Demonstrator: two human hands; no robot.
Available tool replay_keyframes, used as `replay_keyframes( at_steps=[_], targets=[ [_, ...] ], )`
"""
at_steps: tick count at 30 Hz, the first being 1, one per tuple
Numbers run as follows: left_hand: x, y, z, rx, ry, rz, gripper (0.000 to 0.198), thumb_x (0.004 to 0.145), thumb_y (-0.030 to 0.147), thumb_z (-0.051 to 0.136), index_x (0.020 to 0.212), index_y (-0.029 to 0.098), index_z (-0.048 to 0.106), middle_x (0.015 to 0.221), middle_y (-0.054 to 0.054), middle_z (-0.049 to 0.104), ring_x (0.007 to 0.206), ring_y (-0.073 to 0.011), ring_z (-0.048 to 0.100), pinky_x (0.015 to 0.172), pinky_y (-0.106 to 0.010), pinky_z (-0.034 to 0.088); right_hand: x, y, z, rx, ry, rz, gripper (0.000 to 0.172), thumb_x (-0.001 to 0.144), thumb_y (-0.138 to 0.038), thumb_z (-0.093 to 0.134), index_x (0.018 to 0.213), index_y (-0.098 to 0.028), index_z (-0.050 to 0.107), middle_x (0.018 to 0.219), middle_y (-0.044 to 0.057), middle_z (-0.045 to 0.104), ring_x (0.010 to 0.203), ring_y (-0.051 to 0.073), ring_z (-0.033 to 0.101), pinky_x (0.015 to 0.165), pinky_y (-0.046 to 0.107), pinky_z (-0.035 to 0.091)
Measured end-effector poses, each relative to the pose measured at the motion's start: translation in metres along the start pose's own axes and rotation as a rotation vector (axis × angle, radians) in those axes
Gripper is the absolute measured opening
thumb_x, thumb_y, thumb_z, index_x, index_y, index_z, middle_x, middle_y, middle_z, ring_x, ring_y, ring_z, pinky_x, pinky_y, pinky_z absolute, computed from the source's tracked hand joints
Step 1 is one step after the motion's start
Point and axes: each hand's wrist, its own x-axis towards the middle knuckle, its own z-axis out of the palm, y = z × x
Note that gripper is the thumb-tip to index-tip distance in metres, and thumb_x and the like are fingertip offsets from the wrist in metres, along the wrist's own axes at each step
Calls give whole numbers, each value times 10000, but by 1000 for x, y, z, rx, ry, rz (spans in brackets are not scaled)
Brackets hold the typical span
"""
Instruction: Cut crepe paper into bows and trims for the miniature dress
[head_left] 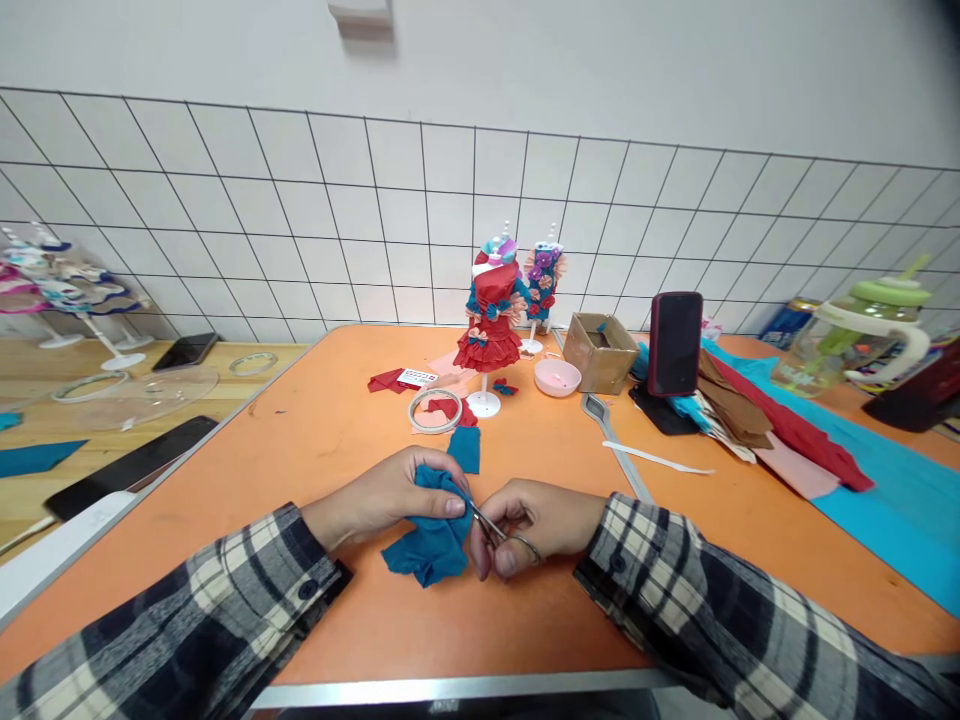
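My left hand (409,492) pinches a crumpled piece of blue crepe paper (431,548), part of which hangs down toward the orange table. In my right hand (525,525) is a small pair of metal scissors (491,524), with fingers at the handle loops. The blades point up and left and meet the right edge of the blue paper; whether they are parted I cannot tell. Just beyond my left hand lies a flat blue paper piece (465,450). Farther back, a roll of white tape (436,411) rests over red and pink scraps (457,408).
A mini dress form in a red dress (491,335) stands at the back, another dress form (544,275) behind it. Right of them are a pink bowl (557,377), a cardboard box (600,352), an upright phone (675,345), paper strips (787,420) and a jug (840,345).
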Motion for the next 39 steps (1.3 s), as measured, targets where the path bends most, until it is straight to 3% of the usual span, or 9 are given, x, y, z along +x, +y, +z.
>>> replay_keyframes(
  at_steps=[6, 10, 15, 20, 25, 29, 33, 39],
  targets=[
    [0, 2, -2, -144, 37, 9, 419, 474, 389, 889, 715, 120, 677, 623, -15, 673, 547, -118, 577, 521, -208, 432, -1, -1, 0, -29, 76, 1, 532, 644, -589, 736, 816, -100, 614, 720, 9, 596, 595, 69, 525, 508, 158, 390],
    [1, 1, 2, -141, 84, 13, 397, 498, 405, 878, 707, 125, 690, 594, -4, 657, 526, -105, 553, 514, -205, 408, -2, 1, -1, -63, 59, 21, 532, 695, -597, 691, 871, -99, 626, 707, 20, 596, 557, 71, 503, 394, 128, 364],
    [2, 1, 4, -43, 85, 54, 351, 530, 416, 856, 656, 129, 699, 605, 0, 643, 549, -100, 515, 538, -213, 388, -1, 0, -1, 20, 7, 20, 609, 665, -649, 678, 909, -93, 632, 740, 35, 610, 535, 63, 493, 380, 134, 422],
    [0, 2, 4, 22, 78, 80, 330, 558, 412, 833, 638, 124, 692, 600, -2, 620, 574, -113, 517, 556, -219, 387, 1, -1, 3, 33, 65, 43, 533, 644, -601, 727, 806, -108, 602, 644, -8, 566, 521, 66, 532, 389, 126, 443],
    [0, 2, 5, 70, 22, 67, 327, 570, 413, 824, 647, 122, 696, 635, -16, 639, 608, -130, 543, 592, -236, 412, 2, -1, 5, 136, -25, 38, 571, 622, -604, 738, 832, -87, 616, 663, 7, 590, 507, 69, 545, 388, 139, 465],
    [1, 1, 5, 88, 27, 64, 352, 559, 437, 825, 637, 120, 689, 633, -17, 637, 608, -134, 544, 590, -240, 414, 2, 1, 4, 153, 16, 20, 505, 617, -538, 777, 774, -91, 604, 606, -18, 559, 511, 72, 559, 385, 123, 460],
    [2, -1, 4, 119, 7, 59, 334, 579, 428, 815, 644, 126, 688, 626, -12, 635, 609, -131, 541, 588, -235, 413, 4, 6, 3, 169, -16, 31, 550, 639, -574, 746, 845, -79, 622, 660, 9, 610, 476, 86, 583, 405, 186, 517],
    [3, -5, 3, 136, -3, 54, 355, 577, 444, 812, 658, 128, 672, 618, -1, 623, 590, -123, 529, 562, -228, 400, 4, 6, 4, 190, 4, 58, 543, 604, -564, 774, 796, -85, 606, 586, -13, 586, 477, 85, 581, 417, 172, 511]
  ],
)
